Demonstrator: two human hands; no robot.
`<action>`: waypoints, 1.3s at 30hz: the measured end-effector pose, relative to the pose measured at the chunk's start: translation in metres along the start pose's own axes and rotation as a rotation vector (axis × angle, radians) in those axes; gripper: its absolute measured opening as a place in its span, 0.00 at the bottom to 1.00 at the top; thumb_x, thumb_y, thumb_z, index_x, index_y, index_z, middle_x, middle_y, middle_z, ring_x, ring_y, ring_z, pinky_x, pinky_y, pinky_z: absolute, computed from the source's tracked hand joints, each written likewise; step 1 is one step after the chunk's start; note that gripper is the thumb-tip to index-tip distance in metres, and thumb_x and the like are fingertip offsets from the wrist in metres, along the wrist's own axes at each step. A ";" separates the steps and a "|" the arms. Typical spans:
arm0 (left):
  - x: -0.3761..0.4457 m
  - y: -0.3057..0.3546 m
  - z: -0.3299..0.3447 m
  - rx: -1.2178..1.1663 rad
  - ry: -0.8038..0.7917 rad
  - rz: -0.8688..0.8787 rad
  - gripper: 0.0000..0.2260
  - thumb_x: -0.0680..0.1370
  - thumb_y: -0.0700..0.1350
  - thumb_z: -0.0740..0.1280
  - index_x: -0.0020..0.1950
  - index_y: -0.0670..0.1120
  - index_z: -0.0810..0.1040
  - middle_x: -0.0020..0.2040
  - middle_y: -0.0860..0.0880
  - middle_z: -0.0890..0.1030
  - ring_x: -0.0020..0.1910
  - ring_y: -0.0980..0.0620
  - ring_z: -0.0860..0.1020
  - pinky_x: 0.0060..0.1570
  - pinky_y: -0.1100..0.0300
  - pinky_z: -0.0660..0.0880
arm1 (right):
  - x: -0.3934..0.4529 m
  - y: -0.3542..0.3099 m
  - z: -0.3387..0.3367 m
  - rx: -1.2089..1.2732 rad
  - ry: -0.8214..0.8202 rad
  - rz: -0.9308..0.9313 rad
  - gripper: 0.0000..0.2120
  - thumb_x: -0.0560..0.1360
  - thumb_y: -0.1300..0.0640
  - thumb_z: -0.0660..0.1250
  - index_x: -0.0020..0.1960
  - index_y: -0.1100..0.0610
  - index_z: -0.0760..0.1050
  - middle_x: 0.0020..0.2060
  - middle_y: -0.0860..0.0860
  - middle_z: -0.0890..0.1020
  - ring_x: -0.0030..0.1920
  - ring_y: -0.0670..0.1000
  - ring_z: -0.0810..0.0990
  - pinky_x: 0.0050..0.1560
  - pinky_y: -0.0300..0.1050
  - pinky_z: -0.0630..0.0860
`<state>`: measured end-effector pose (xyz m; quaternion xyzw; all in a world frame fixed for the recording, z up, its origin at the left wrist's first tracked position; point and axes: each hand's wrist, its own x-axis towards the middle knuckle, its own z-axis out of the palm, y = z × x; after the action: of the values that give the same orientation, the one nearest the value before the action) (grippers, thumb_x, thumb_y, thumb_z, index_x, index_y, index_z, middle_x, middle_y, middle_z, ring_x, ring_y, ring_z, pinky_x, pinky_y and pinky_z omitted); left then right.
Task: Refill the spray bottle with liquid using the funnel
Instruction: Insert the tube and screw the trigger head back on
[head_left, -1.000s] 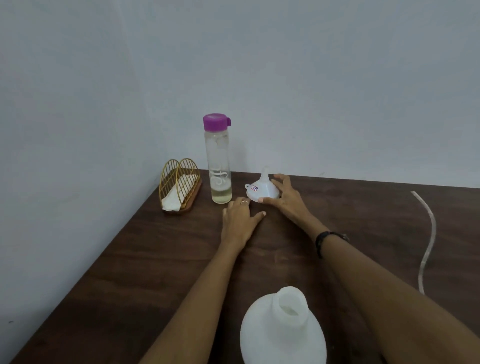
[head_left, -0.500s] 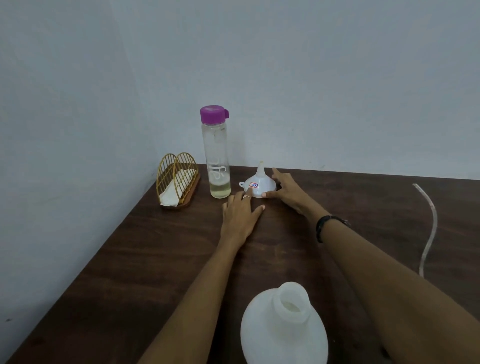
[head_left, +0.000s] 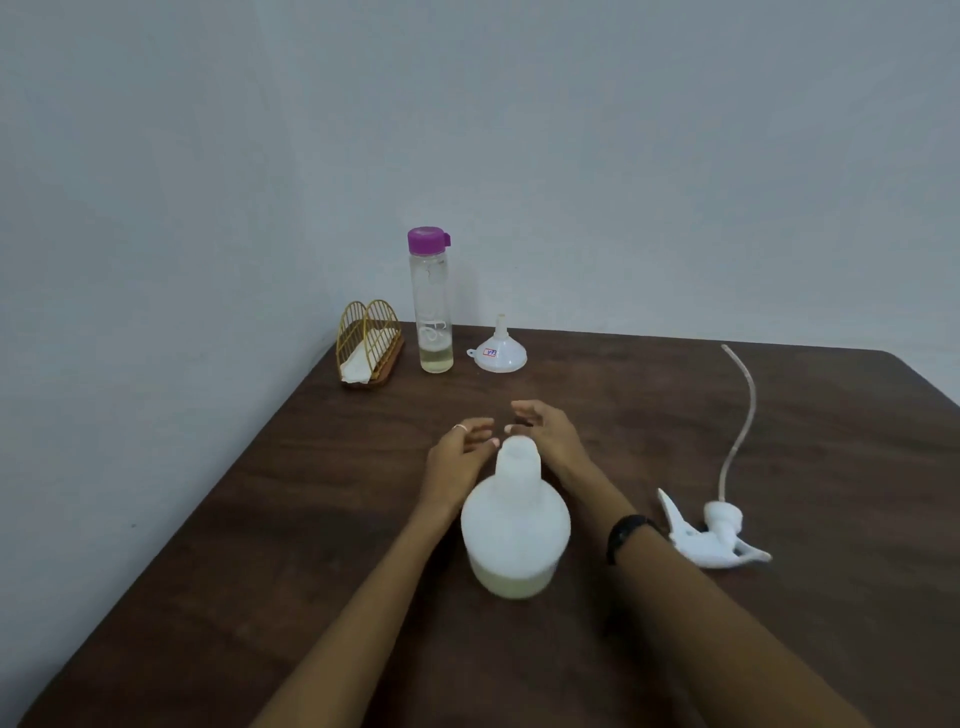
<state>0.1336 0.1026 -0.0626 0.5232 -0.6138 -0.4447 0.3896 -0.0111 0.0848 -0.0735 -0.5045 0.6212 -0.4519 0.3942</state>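
Both hands have drawn back from the funnel, which they were touching half a second ago, and now sit nearer the person on either side of the spray bottle. That white bottle stands upright at lower centre of the frame, its neck open and a shallow pale layer of liquid showing at its base. The left hand lies just left of the neck and the right hand just right of it; the fingers of both are loosely spread and apart, clamped on nothing, and whether any fingertip brushes the neck I cannot tell. Flanking the neck like this looks like a readiness to steady the bottle, or a pause before reaching out again.

Right of the bottle, at lower right, the spray head lies on its side with its dip tube trailing up the frame, set aside so the neck is free for filling. At upper centre the funnel rests upside down, spout up, untouched. Just left of it stands a clear bottle with a purple cap, holding a little yellowish liquid, probably the refill. Further left, a gold wire napkin holder sits at the corner of the dark wooden surface.
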 end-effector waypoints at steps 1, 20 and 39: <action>-0.015 -0.001 -0.002 -0.011 0.034 -0.021 0.12 0.77 0.41 0.64 0.59 0.45 0.77 0.53 0.49 0.81 0.53 0.53 0.79 0.51 0.60 0.75 | -0.015 0.003 0.000 0.053 0.048 0.002 0.17 0.74 0.66 0.66 0.62 0.62 0.74 0.60 0.59 0.79 0.62 0.55 0.77 0.63 0.47 0.72; -0.205 0.006 0.052 -0.199 0.530 -0.015 0.09 0.74 0.34 0.65 0.49 0.45 0.69 0.49 0.45 0.73 0.44 0.54 0.74 0.46 0.63 0.70 | -0.195 0.020 -0.014 0.183 0.390 -0.055 0.14 0.75 0.69 0.63 0.59 0.60 0.75 0.54 0.53 0.80 0.53 0.47 0.78 0.56 0.39 0.73; -0.151 0.026 0.147 0.117 0.071 0.094 0.16 0.76 0.37 0.61 0.65 0.41 0.71 0.64 0.45 0.75 0.63 0.48 0.73 0.59 0.63 0.65 | -0.187 0.056 -0.098 -0.586 0.358 -0.049 0.22 0.67 0.45 0.58 0.60 0.46 0.73 0.63 0.48 0.73 0.66 0.53 0.68 0.70 0.58 0.57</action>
<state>0.0098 0.2740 -0.0841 0.5310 -0.6485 -0.3706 0.4003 -0.0850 0.2888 -0.0930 -0.5237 0.7716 -0.3452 0.1061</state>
